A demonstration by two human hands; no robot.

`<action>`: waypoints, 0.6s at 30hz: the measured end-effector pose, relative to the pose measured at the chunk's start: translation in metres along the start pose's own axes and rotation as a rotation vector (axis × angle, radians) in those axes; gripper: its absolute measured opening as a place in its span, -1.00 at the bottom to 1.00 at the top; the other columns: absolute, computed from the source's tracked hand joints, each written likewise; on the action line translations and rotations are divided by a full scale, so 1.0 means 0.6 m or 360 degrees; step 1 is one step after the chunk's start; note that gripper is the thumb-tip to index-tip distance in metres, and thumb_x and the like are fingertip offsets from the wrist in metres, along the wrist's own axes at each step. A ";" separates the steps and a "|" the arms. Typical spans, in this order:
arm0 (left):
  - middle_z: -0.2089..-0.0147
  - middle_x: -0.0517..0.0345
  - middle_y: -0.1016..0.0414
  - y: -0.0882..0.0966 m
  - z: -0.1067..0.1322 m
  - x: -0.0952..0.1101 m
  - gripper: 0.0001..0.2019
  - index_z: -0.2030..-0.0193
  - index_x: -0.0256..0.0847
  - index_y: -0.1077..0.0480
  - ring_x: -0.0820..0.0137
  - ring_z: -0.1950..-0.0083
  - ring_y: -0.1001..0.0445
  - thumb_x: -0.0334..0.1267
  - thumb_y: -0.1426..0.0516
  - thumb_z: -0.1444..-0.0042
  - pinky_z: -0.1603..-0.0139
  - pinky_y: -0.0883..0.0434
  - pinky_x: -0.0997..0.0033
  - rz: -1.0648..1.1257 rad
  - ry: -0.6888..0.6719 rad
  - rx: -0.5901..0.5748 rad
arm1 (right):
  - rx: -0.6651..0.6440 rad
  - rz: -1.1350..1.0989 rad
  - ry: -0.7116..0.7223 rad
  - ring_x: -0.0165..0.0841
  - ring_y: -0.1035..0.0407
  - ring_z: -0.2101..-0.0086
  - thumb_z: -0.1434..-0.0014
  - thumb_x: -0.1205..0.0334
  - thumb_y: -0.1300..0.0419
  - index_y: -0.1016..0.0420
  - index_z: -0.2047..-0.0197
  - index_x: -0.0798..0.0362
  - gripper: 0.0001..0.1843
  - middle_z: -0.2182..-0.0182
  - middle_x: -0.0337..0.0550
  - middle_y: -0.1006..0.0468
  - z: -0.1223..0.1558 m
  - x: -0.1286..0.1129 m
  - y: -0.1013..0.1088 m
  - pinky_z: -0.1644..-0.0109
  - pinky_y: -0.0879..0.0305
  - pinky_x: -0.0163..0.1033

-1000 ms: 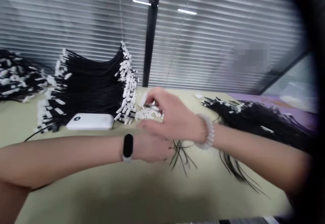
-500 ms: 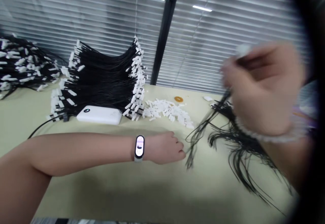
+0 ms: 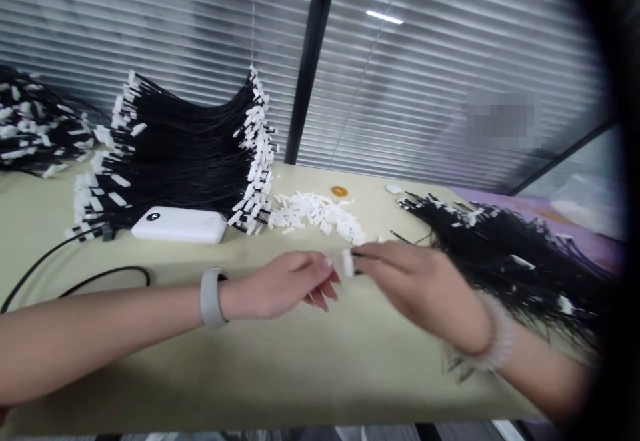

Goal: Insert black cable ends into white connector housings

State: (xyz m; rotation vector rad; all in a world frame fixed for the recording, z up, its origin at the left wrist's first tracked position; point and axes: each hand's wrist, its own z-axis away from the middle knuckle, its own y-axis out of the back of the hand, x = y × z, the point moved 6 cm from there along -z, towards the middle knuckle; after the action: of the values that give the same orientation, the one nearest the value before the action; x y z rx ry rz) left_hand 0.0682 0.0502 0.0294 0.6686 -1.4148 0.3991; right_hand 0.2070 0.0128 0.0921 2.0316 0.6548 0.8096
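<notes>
Nearest is the pale-green tabletop (image 3: 250,374), w/ both forearms reaching in across it from L and R. The R hand (image 3: 415,287) is pinching a small white plastic tag (image 3: 347,263) at its fingertips; blur makes the exact grip hard to read. The tag's long axis is running roughly near-far, and the tag is sitting btwn the two hands, held by the R. The L hand (image 3: 283,286) is open and relaxed, fingers loosely curled, apparently holding nothing. Its fingertips are pointing R, just beside the tag but not clearly touching it, and nothing is standing in the gap.

A grey fitness band (image 3: 213,297) is circling the L wrist, and a pale coiled bracelet (image 3: 493,341) is circling the R. A thin black cable (image 3: 100,274) is looping over the tabletop at L.

Farther in, a white power bank (image 3: 179,225) is lying L of a scattered pile of loose white tags (image 3: 317,214), w/ an orange ring (image 3: 339,191) just beyond. A big bundle of black wires tipped w/ white tags (image 3: 185,154) is standing far L, and a looser black wire heap (image 3: 500,254) is sprawling at R. Window blinds (image 3: 450,74) are filling the far background.
</notes>
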 end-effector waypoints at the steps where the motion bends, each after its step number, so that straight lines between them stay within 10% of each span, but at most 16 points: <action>1: 0.25 0.00 -0.42 0.002 0.003 -0.008 -0.52 0.23 -0.30 -0.29 0.40 0.31 -0.46 0.07 0.22 -0.19 0.28 -0.40 0.37 0.0226 0.0110 0.0027 | -0.0046 0.0037 0.0073 -0.41 -0.37 0.36 -0.13 0.45 0.01 -0.45 0.19 0.02 -0.72 0.19 -0.17 -0.51 -0.003 -0.022 -0.022 0.36 -0.35 -0.28; 10: 0.48 0.23 -0.33 -0.004 0.013 -0.071 -0.70 0.32 -0.25 -0.24 0.45 0.42 -0.45 -0.02 0.00 -0.11 0.44 -0.39 0.46 0.0304 0.0437 0.0212 | 0.0015 0.0151 0.0307 -0.41 -0.32 0.43 -0.16 0.33 -0.03 -0.42 0.26 0.06 -0.85 0.16 -0.13 -0.51 -0.005 -0.080 -0.088 0.47 -0.18 -0.26; 18: 0.30 0.00 -0.40 0.021 0.032 0.002 -0.85 0.25 -0.29 -0.26 0.29 0.29 -0.42 -0.35 0.09 -0.19 0.34 -0.35 0.33 -0.1990 -0.0245 0.0391 | -0.0232 0.0088 -0.0483 -0.05 -0.37 0.18 -0.06 0.32 -0.05 -0.18 -0.15 -0.18 -0.44 0.08 0.07 -0.44 0.153 0.071 -0.074 0.10 -0.24 0.07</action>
State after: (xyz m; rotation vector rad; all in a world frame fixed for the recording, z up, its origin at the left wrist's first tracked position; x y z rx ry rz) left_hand 0.0460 0.0473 0.0331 1.6393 -0.8461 -0.4887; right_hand 0.2959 0.0190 0.0267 1.9909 0.3593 0.5466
